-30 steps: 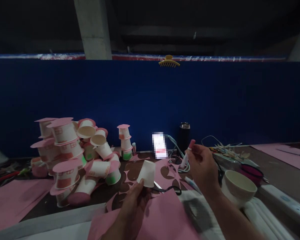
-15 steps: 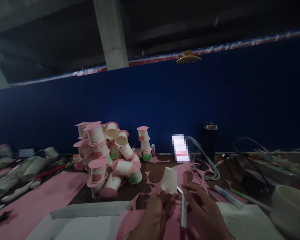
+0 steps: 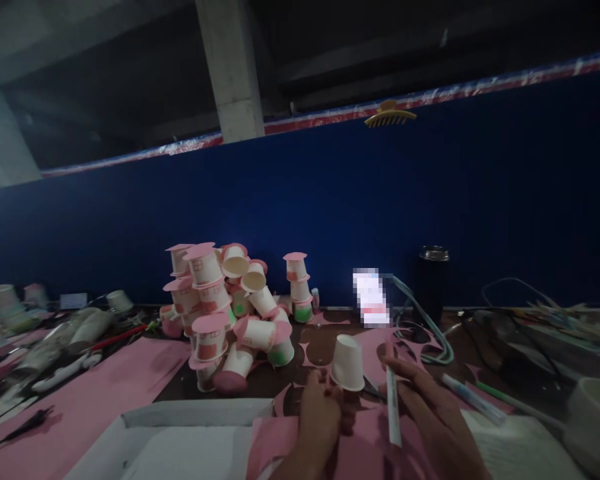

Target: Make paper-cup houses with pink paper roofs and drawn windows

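Note:
A plain white paper cup (image 3: 347, 363) stands upside down on the table, its narrow end up. My left hand (image 3: 323, 407) is just left of and below it, fingers curled in; whether they touch the rim, or hold anything, I cannot tell. My right hand (image 3: 433, 413) grips a slim white marker (image 3: 394, 407) between thumb and fingers, to the right of the cup. A dark, narrow tool (image 3: 375, 389), partly hidden, lies between the cup and the right hand. Beneath my hands is pink paper (image 3: 365, 440).
Cups with pink discs (image 3: 210, 300) are piled left of centre. A shallow white box (image 3: 195, 410) lies in front. Farther back are a lit phone (image 3: 371, 297), a cable (image 3: 425, 313) and a dark bottle (image 3: 433, 283). A large white cup (image 3: 595, 420) is at right.
The paper cup was tilted in my left fingers and now stands on the table. My right hand has drawn away to the right with the marker. The view has shifted slightly left.

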A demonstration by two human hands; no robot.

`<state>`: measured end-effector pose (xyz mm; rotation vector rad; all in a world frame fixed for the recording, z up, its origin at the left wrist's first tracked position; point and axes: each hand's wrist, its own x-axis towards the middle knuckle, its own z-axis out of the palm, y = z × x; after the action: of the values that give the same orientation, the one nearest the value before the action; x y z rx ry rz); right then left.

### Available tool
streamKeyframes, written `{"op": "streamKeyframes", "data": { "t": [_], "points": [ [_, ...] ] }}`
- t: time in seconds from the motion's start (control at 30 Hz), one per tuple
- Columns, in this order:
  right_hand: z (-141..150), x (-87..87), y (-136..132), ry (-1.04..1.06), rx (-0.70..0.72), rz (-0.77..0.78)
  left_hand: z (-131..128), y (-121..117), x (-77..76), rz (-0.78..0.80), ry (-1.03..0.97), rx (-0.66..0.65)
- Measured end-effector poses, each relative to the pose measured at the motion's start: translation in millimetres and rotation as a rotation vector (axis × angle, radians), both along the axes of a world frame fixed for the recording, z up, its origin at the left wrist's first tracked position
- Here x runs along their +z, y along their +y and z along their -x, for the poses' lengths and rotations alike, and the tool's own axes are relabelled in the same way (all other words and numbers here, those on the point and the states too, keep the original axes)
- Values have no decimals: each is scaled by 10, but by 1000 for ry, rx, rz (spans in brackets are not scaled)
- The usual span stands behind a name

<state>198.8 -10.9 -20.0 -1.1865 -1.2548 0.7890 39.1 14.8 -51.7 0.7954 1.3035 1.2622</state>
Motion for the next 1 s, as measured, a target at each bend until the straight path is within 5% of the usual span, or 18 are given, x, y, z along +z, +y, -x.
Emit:
{"op": "streamKeyframes", "data": {
  "t": [0.2,0.4,0.6,0.73,1.0],
  "points": [
    [-40,35,0,148,55,65,103,-73,-31,-182,284,67],
    [19,83,-18,285,108,31,174,-142,178,-435,654,199],
    [84,226,-86,531,199,93,156,-203,278,-627,675,211],
    [86,298,-104,656,174,243,122,-275,311,-709,620,151],
    [158,251,-123,681,217,269,32,-390,402,-672,544,-174]
  ]
}}
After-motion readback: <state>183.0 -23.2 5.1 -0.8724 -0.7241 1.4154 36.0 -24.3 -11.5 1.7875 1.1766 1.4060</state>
